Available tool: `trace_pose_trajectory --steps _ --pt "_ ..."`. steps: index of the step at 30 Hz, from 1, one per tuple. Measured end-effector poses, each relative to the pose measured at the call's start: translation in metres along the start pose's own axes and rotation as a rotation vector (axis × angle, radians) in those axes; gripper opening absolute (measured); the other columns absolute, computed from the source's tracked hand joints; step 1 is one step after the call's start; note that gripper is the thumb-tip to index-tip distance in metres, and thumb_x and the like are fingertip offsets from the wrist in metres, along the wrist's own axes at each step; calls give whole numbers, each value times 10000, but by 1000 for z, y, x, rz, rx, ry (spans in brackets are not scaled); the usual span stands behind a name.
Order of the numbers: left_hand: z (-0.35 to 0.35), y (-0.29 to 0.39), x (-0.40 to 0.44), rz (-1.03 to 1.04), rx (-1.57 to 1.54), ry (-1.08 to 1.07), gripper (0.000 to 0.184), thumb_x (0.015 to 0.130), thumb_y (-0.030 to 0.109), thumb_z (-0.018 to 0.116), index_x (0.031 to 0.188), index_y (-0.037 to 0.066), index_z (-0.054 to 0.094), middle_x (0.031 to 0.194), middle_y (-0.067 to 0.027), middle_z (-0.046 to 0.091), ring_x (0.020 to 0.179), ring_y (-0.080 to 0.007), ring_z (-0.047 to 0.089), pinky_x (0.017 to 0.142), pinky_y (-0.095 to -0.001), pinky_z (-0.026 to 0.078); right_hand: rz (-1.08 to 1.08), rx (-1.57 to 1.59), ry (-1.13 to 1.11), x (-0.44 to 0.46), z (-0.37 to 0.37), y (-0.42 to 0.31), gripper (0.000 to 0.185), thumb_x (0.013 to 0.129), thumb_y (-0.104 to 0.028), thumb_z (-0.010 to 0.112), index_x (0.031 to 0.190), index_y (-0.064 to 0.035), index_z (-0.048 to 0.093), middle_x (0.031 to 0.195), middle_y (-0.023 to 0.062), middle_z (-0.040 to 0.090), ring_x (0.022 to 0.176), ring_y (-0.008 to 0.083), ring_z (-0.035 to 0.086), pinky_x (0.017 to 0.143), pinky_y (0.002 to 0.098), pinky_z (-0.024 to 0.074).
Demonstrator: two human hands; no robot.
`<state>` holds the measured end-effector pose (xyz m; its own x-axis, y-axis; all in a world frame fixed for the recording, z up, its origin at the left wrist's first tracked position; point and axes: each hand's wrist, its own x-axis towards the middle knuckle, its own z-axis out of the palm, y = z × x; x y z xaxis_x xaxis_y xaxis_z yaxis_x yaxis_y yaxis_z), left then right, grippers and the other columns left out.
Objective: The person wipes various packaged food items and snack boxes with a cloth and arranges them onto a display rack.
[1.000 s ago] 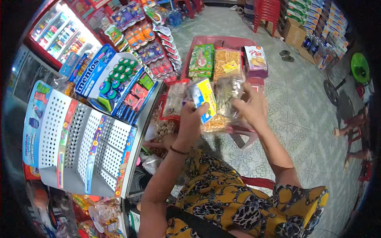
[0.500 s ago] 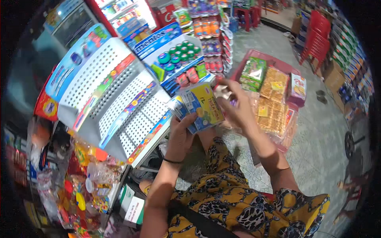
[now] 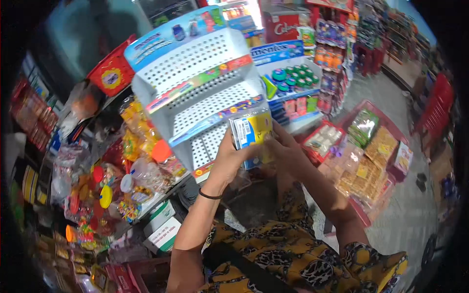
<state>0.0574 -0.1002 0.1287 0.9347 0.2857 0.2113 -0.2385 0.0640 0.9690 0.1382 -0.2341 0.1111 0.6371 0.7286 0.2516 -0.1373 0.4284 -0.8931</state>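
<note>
Both hands grip a small stack of flat yellow-and-blue packs in front of my body. A barcode shows on the face, along with a dark handwritten-looking mark. My left hand wraps the stack's left side and lower edge, thumb across the front. On the opposite side, my right hand closes on the right edge, some of its fingers hidden behind the packs. Just beyond the stack stands a white perforated display rack with tiers and a blue header; the packs overlap its lower right part in view.
Beside the rack is a blue Mentos stand with green-lidded tubs. A pink crate on the floor at right holds packaged snacks. Candy jars with coloured lids crowd the left. Red plastic chairs stand far right.
My view has swung left, so the rack and crate sit further right in frame. The right hand, apart from the packs' face before, now grips their right edge. The packs are more upright.
</note>
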Motion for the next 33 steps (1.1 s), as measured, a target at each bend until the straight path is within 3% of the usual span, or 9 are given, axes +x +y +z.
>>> trace_pose_trajectory --steps 7,10,11,16,20,23,27,30,33 --pt "-49 35 -26 -63 160 16 763 736 19 658 1337 -24 190 1179 -118 480 1053 -172 491 908 -295 397 11 44 -66 24 29 16 456 887 -146 480 1299 -10 341 1159 113 498 1029 152 487 858 299 413" --pt "-64 54 -17 28 160 75 650 765 1 636 1299 -53 270 1168 -116 509 1051 -163 498 909 -285 399 -111 -123 -158 48 48 0 435 881 -158 480 1268 4 363 1122 109 514 1014 154 491 850 309 416" --pt "-69 65 -12 46 225 84 617 772 9 635 1285 -48 298 1153 -111 525 1034 -162 511 895 -288 414 -306 -222 -181 65 48 9 421 876 -168 474 1242 14 376 1084 101 529 991 166 499 847 314 415" --pt "-102 116 34 255 337 103 543 782 9 603 1259 -32 347 1062 -95 570 931 -148 551 797 -279 462 -429 -255 -460 140 72 -39 550 870 -143 468 1363 -55 241 1191 151 489 1056 220 512 872 312 419" --pt "-145 156 85 378 655 222 622 675 -68 629 1241 -36 373 986 -116 591 875 -172 577 741 -281 477 -357 -565 -380 228 94 -53 592 844 -13 511 1364 -39 231 1220 127 472 1069 189 503 889 295 431" --pt "-178 168 113 281 688 405 629 569 -85 673 1153 -58 442 979 -116 604 850 -197 594 726 -302 485 -245 -474 -339 282 120 -32 578 796 66 536 1315 -40 303 1147 137 512 991 216 555 794 330 505" --pt "-227 183 137 221 1148 445 544 573 28 726 1081 -33 540 875 -90 635 774 -157 600 668 -277 472 -100 -346 -281 314 144 -7 541 754 60 559 1263 -11 389 1046 141 561 906 238 573 716 358 509" --pt "-246 193 147 -81 1370 454 474 541 294 745 924 28 654 986 -124 633 968 -288 580 827 -374 443 -55 -221 -303 332 154 15 517 758 89 534 1249 1 398 1052 156 565 937 243 571 743 355 501" --pt "-263 188 160 -265 1440 515 569 514 313 758 990 26 632 1092 -146 586 1114 -355 464 904 -479 364 -16 -263 -279 349 156 31 487 736 134 508 1203 17 430 1083 172 557 967 257 565 787 349 480"
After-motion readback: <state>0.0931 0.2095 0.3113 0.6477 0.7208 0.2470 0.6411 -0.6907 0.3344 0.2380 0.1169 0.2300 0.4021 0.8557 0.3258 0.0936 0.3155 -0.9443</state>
